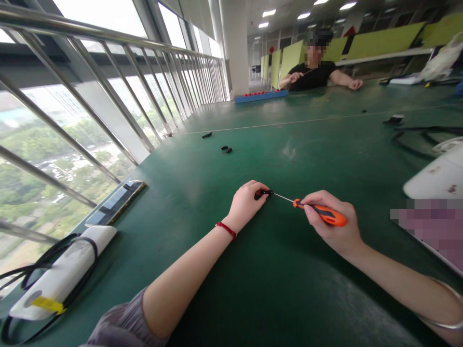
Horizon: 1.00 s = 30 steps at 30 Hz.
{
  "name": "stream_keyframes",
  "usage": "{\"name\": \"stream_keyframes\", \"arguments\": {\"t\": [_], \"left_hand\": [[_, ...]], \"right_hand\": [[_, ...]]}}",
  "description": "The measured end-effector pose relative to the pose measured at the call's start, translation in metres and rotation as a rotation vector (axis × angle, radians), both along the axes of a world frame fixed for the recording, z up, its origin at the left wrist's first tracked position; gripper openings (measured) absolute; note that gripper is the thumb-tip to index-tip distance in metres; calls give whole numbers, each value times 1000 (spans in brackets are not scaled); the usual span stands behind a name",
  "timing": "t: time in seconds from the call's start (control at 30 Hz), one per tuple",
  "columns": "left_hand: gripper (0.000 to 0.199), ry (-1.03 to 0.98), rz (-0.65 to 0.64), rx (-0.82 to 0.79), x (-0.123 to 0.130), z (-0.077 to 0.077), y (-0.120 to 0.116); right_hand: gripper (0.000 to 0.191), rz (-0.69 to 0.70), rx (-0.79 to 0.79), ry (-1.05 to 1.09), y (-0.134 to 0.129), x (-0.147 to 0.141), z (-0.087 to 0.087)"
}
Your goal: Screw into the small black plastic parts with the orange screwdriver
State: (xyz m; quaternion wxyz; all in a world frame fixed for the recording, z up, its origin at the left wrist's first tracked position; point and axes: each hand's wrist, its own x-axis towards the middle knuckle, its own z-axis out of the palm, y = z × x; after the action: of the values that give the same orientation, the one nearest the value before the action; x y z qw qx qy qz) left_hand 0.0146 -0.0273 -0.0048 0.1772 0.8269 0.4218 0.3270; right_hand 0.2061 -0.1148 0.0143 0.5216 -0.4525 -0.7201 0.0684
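My left hand (248, 202), with a red cord at its wrist, pinches a small black part (264, 193) just above the green table (267, 289). An orange and dark grey screwdriver (327, 214) is held in my right hand (334, 226), between thumb and fingers. Its thin metal shaft points left, and the tip meets the black part by my left fingertips. The exact contact point is too small to make out.
Small black pieces (226, 150) lie farther back. At left are a phone-like panel (117, 202) and a white power strip (65, 270) with black cable, beside a metal railing (108, 38). A person (314, 72) sits across, near a blue tray (261, 97). A white object (437, 173) stands right.
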Motion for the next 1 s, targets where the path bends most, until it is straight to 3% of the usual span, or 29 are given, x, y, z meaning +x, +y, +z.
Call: {"name": "stream_keyframes", "arguments": {"t": [0.57,1.0], "left_hand": [[16,7,-3,4,0,0,0],[16,21,-1,-15,1,3,-1]], "right_hand": [[4,10,-50,4,2,1,-4],[11,-44,-169,123,3,2,-4]]}}
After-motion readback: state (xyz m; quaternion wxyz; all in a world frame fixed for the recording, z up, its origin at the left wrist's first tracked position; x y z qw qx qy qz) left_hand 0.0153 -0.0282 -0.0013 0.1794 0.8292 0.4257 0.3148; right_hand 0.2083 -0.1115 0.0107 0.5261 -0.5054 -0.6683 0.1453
